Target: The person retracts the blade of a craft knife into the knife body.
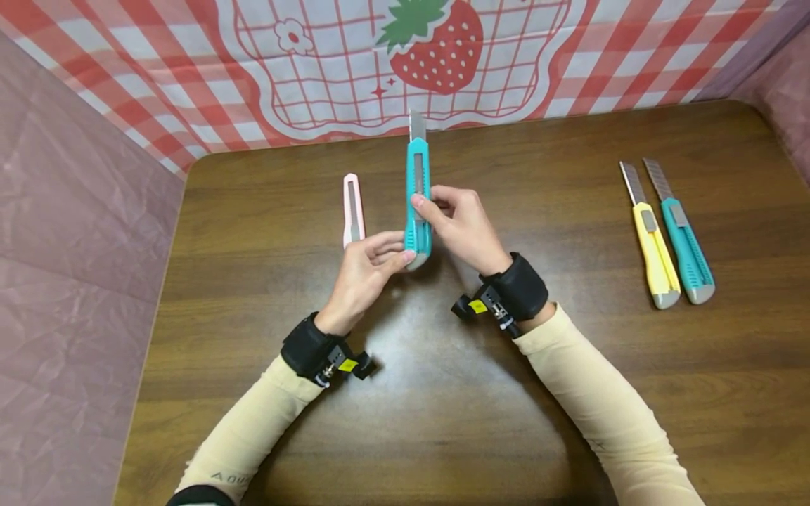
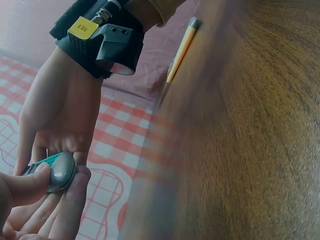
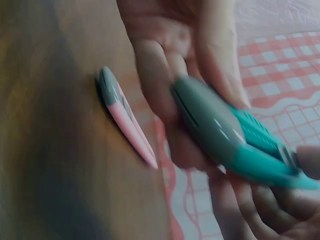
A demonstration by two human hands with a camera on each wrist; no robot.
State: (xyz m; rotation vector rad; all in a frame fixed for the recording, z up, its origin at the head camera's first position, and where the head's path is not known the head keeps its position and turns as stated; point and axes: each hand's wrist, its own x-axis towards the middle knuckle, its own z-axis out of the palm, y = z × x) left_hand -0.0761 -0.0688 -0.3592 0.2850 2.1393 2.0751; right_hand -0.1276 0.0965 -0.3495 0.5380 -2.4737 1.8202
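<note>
A teal utility knife [image 1: 418, 172] is held up over the table, its blade out and pointing away from the person. The left hand [image 1: 363, 274] pinches its grey end cap [image 3: 207, 115] between thumb and fingers. Higher on the body, the right hand [image 1: 465, 225] grips the knife with its thumb on the slider area. A pink utility knife [image 1: 353, 211] lies on the table just beyond the left hand, no blade showing; the hand hides its lower end in the head view. The right wrist view shows its grey end cap too.
On the right side of the brown wooden table [image 1: 633, 407] lie a yellow utility knife [image 1: 654, 253] and a second teal utility knife [image 1: 690, 253], side by side with blades out. A red-and-white strawberry cloth [image 1: 436, 56] hangs along the far edge.
</note>
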